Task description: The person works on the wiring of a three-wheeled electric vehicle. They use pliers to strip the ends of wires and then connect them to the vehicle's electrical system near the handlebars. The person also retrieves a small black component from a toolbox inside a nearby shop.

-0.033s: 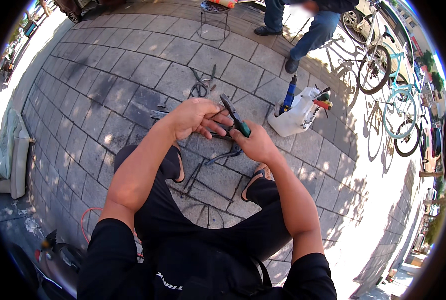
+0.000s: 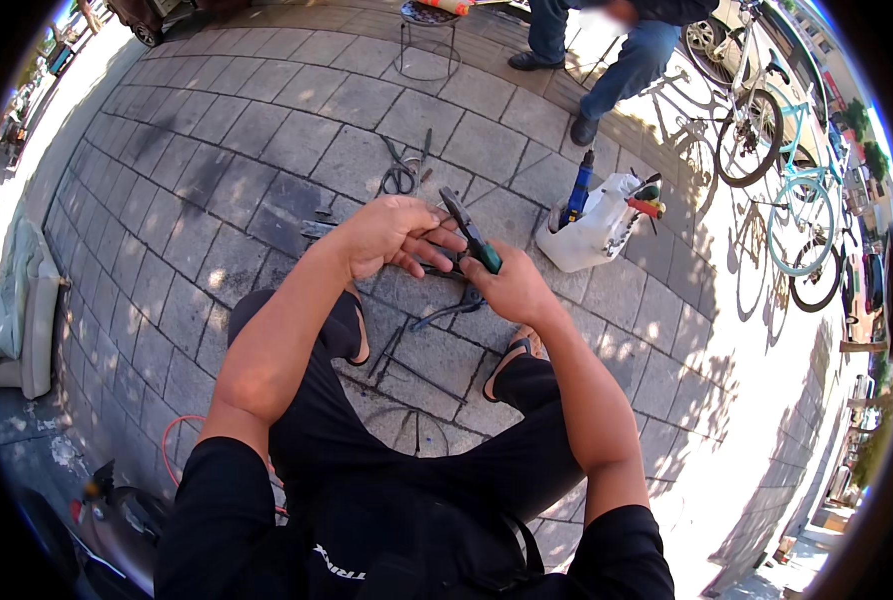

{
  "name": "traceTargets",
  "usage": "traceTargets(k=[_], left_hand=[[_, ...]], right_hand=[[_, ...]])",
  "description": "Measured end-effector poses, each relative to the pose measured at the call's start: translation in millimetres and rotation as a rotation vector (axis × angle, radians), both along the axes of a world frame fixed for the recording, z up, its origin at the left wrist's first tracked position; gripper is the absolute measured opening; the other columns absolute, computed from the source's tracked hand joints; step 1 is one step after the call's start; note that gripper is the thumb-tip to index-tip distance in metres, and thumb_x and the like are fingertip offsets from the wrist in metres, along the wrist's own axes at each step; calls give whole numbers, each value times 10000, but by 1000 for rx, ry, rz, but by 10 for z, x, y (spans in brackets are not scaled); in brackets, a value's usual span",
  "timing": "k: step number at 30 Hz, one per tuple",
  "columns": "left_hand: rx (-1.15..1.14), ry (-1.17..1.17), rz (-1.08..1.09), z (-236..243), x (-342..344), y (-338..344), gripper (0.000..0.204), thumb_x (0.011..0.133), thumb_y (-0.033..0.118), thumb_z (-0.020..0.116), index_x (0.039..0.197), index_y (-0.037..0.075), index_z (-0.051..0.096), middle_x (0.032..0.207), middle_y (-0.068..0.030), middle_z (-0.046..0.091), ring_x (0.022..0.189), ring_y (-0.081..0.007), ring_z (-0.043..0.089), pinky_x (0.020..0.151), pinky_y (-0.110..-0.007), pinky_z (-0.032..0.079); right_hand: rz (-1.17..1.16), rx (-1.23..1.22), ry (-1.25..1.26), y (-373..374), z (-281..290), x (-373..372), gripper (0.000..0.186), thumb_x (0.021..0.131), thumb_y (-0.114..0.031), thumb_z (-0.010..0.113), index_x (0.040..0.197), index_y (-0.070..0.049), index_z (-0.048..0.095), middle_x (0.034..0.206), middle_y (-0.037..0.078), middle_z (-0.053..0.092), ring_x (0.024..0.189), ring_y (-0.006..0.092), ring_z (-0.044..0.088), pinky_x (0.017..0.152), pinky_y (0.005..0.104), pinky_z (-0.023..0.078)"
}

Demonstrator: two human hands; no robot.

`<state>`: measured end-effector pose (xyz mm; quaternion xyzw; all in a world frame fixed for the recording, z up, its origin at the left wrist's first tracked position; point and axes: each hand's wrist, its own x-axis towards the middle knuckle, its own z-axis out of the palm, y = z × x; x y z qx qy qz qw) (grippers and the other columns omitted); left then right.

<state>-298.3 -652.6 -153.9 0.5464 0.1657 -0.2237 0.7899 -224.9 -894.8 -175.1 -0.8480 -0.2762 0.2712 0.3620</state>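
My right hand (image 2: 510, 281) is closed around pliers (image 2: 474, 230) with a green handle and dark jaws. My left hand (image 2: 401, 238) is just left of the jaws, thumb and forefinger drawn together on something small I cannot make out, the other fingers loosely bent. Beyond my hands, dark-handled tools (image 2: 399, 178) lie on the paving. More dark tools lie below my hands, partly hidden. A white plastic container (image 2: 592, 232) stands to the right, holding a blue cylindrical tool (image 2: 579, 191) and red-handled tools (image 2: 648, 207).
Another person in jeans (image 2: 619, 75) sits at the top beside a stool (image 2: 430, 19). Bicycles (image 2: 751, 140) stand along the right. A worn grey seat (image 2: 37, 320) is at far left. A scooter (image 2: 107, 525) and red hose (image 2: 172, 435) are at lower left.
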Motion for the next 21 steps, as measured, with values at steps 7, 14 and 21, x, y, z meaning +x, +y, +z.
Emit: traceTargets(k=[7, 14, 21], left_hand=[[72, -28, 18, 84, -39, -16, 249, 1064, 191, 582, 1251, 38, 648, 1184, -139, 770, 944, -224, 778, 682, -336, 598], [106, -35, 24, 70, -34, -26, 250, 1079, 216, 598, 1253, 45, 652, 1164, -126, 768, 935, -215, 770, 717, -335, 597], [194, -46, -19, 60, 10, -132, 256, 1088, 240, 608, 1244, 42, 656, 1073, -104, 767, 834, -182, 753, 691, -311, 578]], right_hand=[[-3, -10, -5, 10, 89, 10, 369, 974, -340, 680, 1015, 24, 638, 936, 300, 703, 946, 509, 672, 830, 525, 525], [14, 12, -46, -2, 51, 42, 353, 965, -320, 674, 1042, 23, 641, 951, 303, 706, 968, 514, 672, 845, 537, 528], [5, 6, 0, -88, 137, 31, 324, 939, -284, 673, 1070, 12, 660, 995, 293, 718, 997, 496, 684, 873, 521, 537]])
